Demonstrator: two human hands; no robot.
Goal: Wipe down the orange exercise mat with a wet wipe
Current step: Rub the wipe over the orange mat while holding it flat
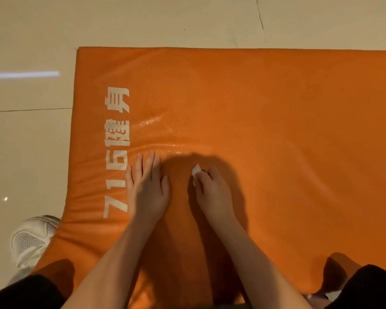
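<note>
Knees in dark fabric (22, 293) sit closest, planted on the near end of the orange mat (265, 92), so the person is basically kneeling on the thing they're cleaning. Left hand (146, 186) lies flat and open, fingers straight, just beside the white lettering (117, 150). My guess is it's there to take their weight and pin the mat so it doesn't skate on the glossy floor tiles (29, 139).

Right hand (212, 192) is a bit further from the lettering, toward the middle of the mat. Its fingers are curled around a scrunched white wet wipe (196, 171), and only a small corner pokes out past the knuckles. Balled up like that, it makes a firm little pad to rub with, I reckon.

Mat looks like padded vinyl or faux leather. It has a fine pebbly grain and is soft enough to dimple and ripple around the hands. Just past the left fingertips, next to the lettering, there's a shiny streak (153, 123) that reads as damp to me. The stretch far from the lettering looks matte, so I'd say there's plenty left to wipe. White mesh trainer (31, 239) sits on the floor, off the mat on the lettering's outer side.
</note>
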